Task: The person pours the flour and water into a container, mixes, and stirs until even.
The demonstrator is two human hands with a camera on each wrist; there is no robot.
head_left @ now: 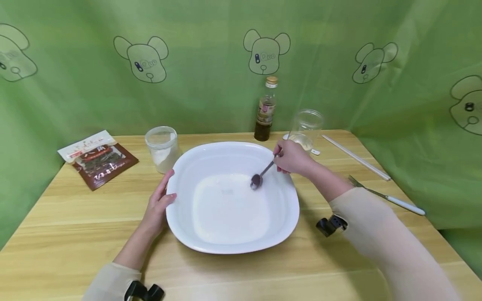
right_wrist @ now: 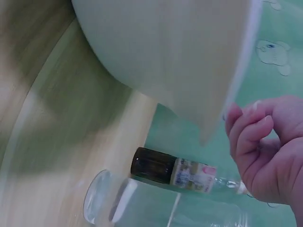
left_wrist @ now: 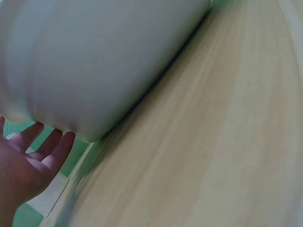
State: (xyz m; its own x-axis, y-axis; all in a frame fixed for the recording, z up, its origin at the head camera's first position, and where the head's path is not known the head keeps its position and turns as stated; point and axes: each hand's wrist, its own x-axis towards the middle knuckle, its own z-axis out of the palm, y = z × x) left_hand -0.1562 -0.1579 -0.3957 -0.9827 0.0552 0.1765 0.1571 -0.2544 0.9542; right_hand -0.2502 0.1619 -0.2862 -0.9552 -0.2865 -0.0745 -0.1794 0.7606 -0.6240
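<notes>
A large white basin (head_left: 231, 209) sits on the wooden table. My left hand (head_left: 159, 205) holds its left side, thumb at the rim and fingers against the outer wall; in the left wrist view the fingertips touch that wall (left_wrist: 104, 71). Above the basin's right rim, my right hand (head_left: 295, 158) pinches the handle of a dark metal spoon (head_left: 257, 181). The spoon's bowl hangs low inside the basin, tilted down to the left. In the right wrist view, the basin wall hides the spoon behind the curled fingers (right_wrist: 253, 135).
Left of the basin stand a jar of white powder (head_left: 164, 152) and a brown food packet (head_left: 99, 159). Behind are a dark-liquid bottle (head_left: 265, 110) and a glass jar (head_left: 306, 127) of clear liquid. At right lie a white rod (head_left: 355, 156) and a white-handled fork (head_left: 403, 204).
</notes>
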